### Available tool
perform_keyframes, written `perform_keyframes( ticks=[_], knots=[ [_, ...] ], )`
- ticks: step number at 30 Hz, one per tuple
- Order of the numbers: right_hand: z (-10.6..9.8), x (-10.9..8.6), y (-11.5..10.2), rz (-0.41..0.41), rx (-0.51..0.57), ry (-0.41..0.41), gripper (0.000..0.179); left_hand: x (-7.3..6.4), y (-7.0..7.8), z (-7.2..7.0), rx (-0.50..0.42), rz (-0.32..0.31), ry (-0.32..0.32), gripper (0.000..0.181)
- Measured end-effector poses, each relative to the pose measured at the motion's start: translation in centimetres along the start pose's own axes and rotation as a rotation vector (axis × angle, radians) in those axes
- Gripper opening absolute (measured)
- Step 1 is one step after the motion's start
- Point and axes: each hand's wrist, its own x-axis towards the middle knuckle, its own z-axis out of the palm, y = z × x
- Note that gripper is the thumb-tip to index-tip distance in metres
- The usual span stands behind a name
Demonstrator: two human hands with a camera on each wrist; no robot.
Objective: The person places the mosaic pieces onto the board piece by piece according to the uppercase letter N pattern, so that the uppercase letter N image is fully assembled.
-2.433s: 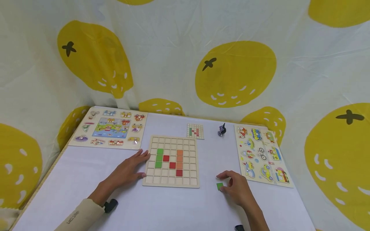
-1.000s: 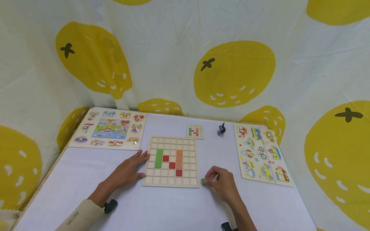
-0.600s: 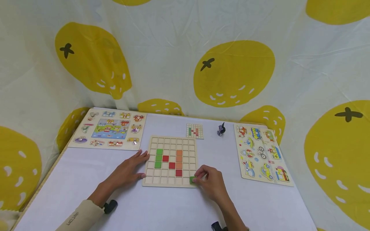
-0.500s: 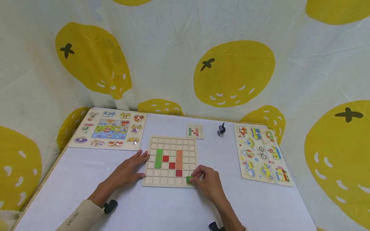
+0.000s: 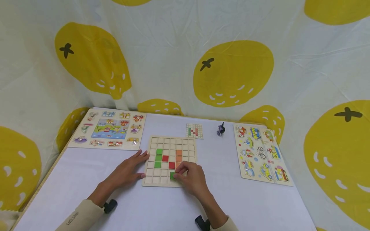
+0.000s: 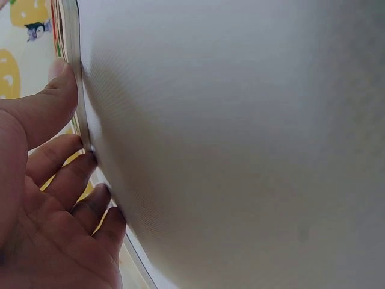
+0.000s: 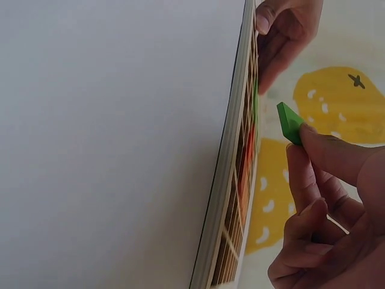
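My right hand [image 5: 192, 178] pinches a green square tile [image 7: 290, 123] between thumb and forefinger. In the head view the green tile overlaps the lower middle of a wooden grid board [image 5: 156, 181]; the right wrist view shows it raised off the board. My left hand [image 5: 130, 168] rests with relaxed, spread fingers along the board's left edge. Set in the grid are a column of green tiles [image 5: 158, 158], two visible red tiles [image 5: 165, 158] on a diagonal, and orange tiles [image 5: 179, 153] partly hidden by my right hand.
A small pattern card [image 5: 194, 131] lies behind the board, with a dark little figurine [image 5: 221, 129] to its right. One picture peg puzzle [image 5: 136, 122] sits at the back left, a vehicle puzzle [image 5: 261, 154] at the right. A lemon-print curtain [image 5: 162, 64] hangs behind the table.
My right hand picked up the green tile from the table right of the board and carried it left over the grid's lower rows. The left hand has stayed at the board's edge.
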Motion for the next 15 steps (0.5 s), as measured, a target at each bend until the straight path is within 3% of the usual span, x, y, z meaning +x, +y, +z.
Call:
perform_keyframes(
  ticks=[15],
  knots=[
    [4.3, 2.2, -2.6, 0.017, -0.032, -0.043, 0.022, 0.2, 0.0, -0.3, -0.008, 0.012, -0.007, 0.084]
  ],
)
